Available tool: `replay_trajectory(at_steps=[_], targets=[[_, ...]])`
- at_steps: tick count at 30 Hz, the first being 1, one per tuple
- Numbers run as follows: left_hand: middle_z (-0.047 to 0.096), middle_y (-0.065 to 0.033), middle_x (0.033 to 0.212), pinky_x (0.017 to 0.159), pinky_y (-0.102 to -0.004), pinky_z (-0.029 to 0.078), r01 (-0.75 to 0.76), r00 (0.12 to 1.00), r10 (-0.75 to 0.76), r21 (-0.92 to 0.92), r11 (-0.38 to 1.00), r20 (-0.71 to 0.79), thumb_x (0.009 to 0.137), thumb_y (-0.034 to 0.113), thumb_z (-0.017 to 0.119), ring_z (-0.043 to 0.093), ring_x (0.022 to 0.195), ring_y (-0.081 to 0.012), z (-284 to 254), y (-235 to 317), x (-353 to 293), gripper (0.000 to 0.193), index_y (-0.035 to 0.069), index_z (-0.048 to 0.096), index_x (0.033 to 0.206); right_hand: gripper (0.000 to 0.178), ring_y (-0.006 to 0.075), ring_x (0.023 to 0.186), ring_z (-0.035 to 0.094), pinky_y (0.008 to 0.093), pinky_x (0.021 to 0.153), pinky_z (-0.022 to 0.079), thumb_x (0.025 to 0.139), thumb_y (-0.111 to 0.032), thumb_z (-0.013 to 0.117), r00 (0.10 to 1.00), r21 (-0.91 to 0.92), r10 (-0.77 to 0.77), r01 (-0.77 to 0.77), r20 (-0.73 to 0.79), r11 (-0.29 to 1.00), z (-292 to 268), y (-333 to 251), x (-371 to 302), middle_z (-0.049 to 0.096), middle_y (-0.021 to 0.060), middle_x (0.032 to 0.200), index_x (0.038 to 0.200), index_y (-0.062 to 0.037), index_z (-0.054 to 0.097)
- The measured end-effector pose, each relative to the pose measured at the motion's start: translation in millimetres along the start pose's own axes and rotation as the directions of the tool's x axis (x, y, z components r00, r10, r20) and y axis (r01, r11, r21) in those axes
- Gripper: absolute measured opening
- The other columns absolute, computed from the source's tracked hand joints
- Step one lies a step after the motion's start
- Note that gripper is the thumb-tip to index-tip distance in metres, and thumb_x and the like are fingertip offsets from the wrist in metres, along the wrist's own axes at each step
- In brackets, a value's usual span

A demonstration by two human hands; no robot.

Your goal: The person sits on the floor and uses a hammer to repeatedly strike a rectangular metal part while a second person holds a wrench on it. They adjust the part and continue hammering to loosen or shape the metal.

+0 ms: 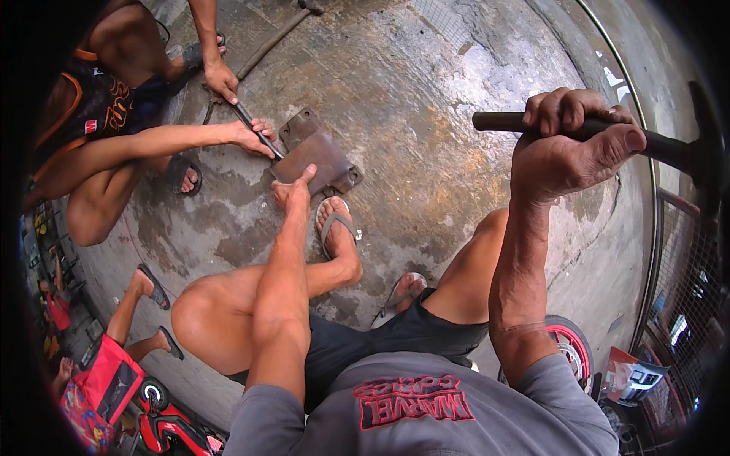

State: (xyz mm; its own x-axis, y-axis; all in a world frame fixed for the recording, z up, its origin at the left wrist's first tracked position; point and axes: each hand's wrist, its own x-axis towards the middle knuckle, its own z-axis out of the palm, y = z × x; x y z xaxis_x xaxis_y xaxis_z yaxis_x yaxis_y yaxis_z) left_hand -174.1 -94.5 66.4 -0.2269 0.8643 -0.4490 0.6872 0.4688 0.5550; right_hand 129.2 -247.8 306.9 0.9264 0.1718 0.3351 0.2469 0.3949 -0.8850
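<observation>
My right hand is raised at the right, its fingers wrapped round the dark handle of a hammer. The hammer's head lies at the far right, partly lost in the dark rim. Low on the left, my left hand grips the near edge of a rusty brown metal block with lugs at its corners, thumb on top. A co-worker's two hands hold a dark metal bar slanting down, its lower end against the block's left side. The block rests on the floor just beyond my sandalled foot.
A long-handled tool lies on the wet, stained concrete floor beyond the co-worker's hands. The co-worker crouches at the left. A red toy-like vehicle and another person's legs are lower left. A red-rimmed wheel and mesh fence stand at right.
</observation>
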Motion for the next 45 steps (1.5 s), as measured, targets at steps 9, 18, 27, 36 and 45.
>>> replay_trajectory(at_steps=[9,18,27,36,45], targets=[[0.063,-0.0271,0.125,0.105,-0.0438,0.047,0.049,0.999,-0.049,0.039,0.998,-0.006,0.062,0.039,0.099,0.061,0.117,-0.0377,3.8,1.7,12.1,0.092,-0.014,0.054,0.123,0.032,0.01,0.046,0.04,0.0287,0.039,0.035,0.108,-0.042,0.05,0.032,-0.389,0.999,-0.921,-0.031,0.017,-57.7,128.3,-195.2,0.045,-0.0002,0.068,0.096,-0.0124,0.045],[0.062,-0.0284,0.127,0.105,-0.0448,0.047,0.068,0.998,-0.069,0.077,0.995,0.008,0.063,0.04,0.098,0.06,0.119,-0.0397,-4.5,4.0,2.8,0.094,-0.013,0.052,0.126,0.047,0.0066,0.052,0.032,0.0245,0.045,0.032,0.107,-0.06,0.044,0.87,0.049,0.492,-0.491,-0.031,0.87,-63.7,20.6,38.7,0.034,-0.0041,0.068,0.095,-0.0149,0.041],[0.059,-0.0316,0.129,0.107,-0.0449,0.045,0.061,0.995,-0.071,0.123,0.99,0.073,0.066,0.05,0.094,0.058,0.123,-0.0415,-2.6,11.0,6.4,0.099,-0.014,0.05,0.128,0.044,0.0141,0.051,0.045,0.0336,0.045,0.043,0.107,-0.055,0.044,-0.143,-0.499,0.988,-0.861,0.05,-0.099,-35.5,163.5,-207.5,0.048,0.0025,0.07,0.103,-0.011,0.045],[0.056,-0.0317,0.133,0.111,-0.0451,0.043,0.128,0.991,-0.128,0.005,0.992,0.043,0.066,0.042,0.097,0.056,0.125,-0.0416,-33.1,-6.1,3.6,0.103,-0.016,0.045,0.133,0.031,0.0075,0.048,0.034,0.0267,0.043,0.032,0.108,-0.043,0.053,0.206,-0.421,0.978,-0.889,-0.018,0.18,-49.5,96.7,-98.3,0.041,-0.0024,0.067,0.1,-0.0159,0.042],[0.058,-0.0252,0.128,0.105,-0.04,0.046,0.089,0.989,-0.081,-0.057,0.994,0.125,0.061,0.034,0.101,0.059,0.118,-0.0317,3.3,5.8,11.7,0.099,-0.014,0.045,0.128,0.037,0.0103,0.05,0.041,0.0296,0.044,0.036,0.107,-0.046,0.053,0.093,-0.473,0.995,-0.878,-0.026,0.069,-60.1,108.9,-128.1,0.046,0.0004,0.07,0.095,-0.0119,0.043]])
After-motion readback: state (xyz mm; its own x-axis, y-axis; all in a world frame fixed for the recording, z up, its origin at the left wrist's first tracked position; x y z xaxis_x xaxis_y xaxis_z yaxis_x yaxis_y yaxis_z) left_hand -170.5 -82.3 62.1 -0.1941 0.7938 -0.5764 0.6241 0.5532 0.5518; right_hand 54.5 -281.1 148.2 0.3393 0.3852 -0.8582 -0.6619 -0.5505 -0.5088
